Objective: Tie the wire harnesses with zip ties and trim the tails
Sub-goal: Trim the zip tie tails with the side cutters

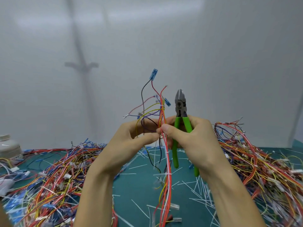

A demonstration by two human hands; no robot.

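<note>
A person holds a wire harness [167, 161] upright above a green counter [139, 194], its red, yellow and orange strands rising between both hands. The left hand [131, 136] pinches the bundle from the side with curled fingertips, most of which are hidden behind the hand itself. The right hand [193, 136] presses its thumb against the same strands while its fingers wrap the green handles of a pair of side cutters [180, 108]. The steel head points upward just right of the harness, and one handle disappears behind the wrist. White zip ties [166, 173] cinch the bundle at several points. Loose leads fan out above the grip, the highest ending in a blue connector [154, 73]. The harness's lower end blurs and runs off the bottom edge. Trimmed white tails [201, 190] litter the counter beneath. Tangled harness piles lie to the left [54, 174] and right [262, 161], both cut off by the frame and too smeared to count. A white container [8, 146] sits half out of view at the left edge, before a plain white wall [213, 46].
</note>
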